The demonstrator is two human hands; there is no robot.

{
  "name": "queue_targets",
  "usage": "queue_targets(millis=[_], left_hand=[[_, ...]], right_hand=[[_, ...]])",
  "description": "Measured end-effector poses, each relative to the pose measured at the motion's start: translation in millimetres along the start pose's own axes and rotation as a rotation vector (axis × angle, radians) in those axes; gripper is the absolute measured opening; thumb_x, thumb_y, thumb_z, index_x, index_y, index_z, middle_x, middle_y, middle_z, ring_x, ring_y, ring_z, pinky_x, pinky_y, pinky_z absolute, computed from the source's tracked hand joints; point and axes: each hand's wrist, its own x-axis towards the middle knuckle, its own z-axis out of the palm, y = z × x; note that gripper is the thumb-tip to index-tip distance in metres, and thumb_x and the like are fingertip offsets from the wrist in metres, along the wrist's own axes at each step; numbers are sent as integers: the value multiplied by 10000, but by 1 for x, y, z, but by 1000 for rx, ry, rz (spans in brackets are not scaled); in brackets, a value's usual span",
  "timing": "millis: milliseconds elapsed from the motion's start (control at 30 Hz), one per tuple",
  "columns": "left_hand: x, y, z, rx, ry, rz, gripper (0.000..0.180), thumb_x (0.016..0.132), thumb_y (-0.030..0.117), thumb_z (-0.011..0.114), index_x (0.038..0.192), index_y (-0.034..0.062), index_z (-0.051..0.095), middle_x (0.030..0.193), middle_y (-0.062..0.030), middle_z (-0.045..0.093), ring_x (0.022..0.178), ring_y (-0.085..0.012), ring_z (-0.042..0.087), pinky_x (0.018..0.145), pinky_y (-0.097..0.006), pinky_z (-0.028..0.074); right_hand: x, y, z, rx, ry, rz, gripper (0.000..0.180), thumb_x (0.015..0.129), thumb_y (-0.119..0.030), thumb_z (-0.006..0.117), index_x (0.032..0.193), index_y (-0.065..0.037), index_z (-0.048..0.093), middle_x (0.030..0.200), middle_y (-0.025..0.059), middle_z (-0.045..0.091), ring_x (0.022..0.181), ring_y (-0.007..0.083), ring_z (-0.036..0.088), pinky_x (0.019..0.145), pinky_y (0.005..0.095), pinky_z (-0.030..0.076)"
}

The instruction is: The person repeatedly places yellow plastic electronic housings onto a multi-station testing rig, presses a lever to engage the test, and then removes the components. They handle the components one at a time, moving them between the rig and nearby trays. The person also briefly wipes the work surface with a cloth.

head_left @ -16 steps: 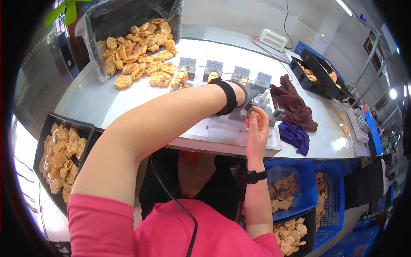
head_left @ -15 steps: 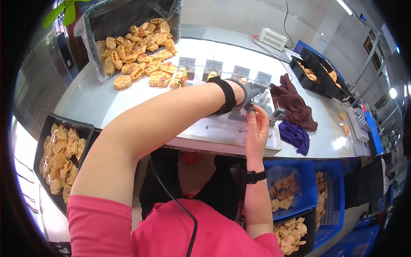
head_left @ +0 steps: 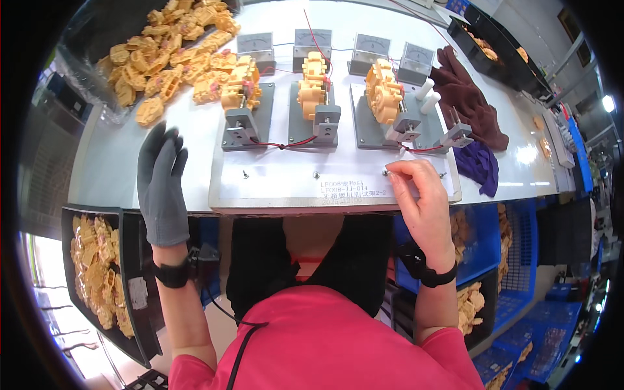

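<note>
My left hand, in a grey glove, hovers by the table's front edge, left of the white test board; its fingers are stretched out and hold nothing. My bare right hand is at the board's front right, thumb and forefinger pinched at a small metal toggle switch. Behind the switches stand grey clamp stations. A yellow plastic gearbox sits upright on the left one, another gearbox on the middle one, and a third gearbox farther right. Two white pegs rise at the rightmost station.
Dial meters line the board's back. Yellow gearboxes spill from a plastic-lined bin at the far left. A black bin stands below left. Brown cloth and purple cloth lie at right. Blue crates are below right.
My left hand has swung from the right-hand stations to the board's left side. My right hand has come nearer, from the station to a front switch. The view has shifted, uncovering the gearboxes.
</note>
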Motion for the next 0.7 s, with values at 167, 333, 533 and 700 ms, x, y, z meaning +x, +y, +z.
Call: queue_targets(millis=[167,333,533,700], left_hand=[[-11,-35,9,-63,-19,-93,365,982,82,511,1337,2,500,1203,-93,596,1121,-150,559,1027,-317,429],[-25,-56,15,205,-99,20,351,978,95,483,1305,-26,526,1284,-109,569,1200,-185,521,1067,-320,367],[-19,-56,9,244,-244,32,395,867,40,491,1249,-32,561,1400,-158,448,1278,-229,464,1103,-360,333],[-19,-46,12,366,-304,-13,400,841,82,513,1221,-13,590,1423,-162,415,1334,-258,409,1118,-373,303]], right_hand=[[10,-2,-7,-33,-113,129,112,896,-41,618,999,-1,637,898,120,598,847,272,587,764,341,471],[16,-2,-9,-33,-181,181,95,890,-40,636,979,-13,658,862,100,599,809,236,589,724,310,469],[15,0,-4,-65,-164,187,77,885,-33,645,955,-7,666,861,96,599,778,209,595,686,296,473],[16,0,-3,-97,-146,169,68,883,-25,641,944,0,658,857,101,595,767,214,590,683,300,471]])
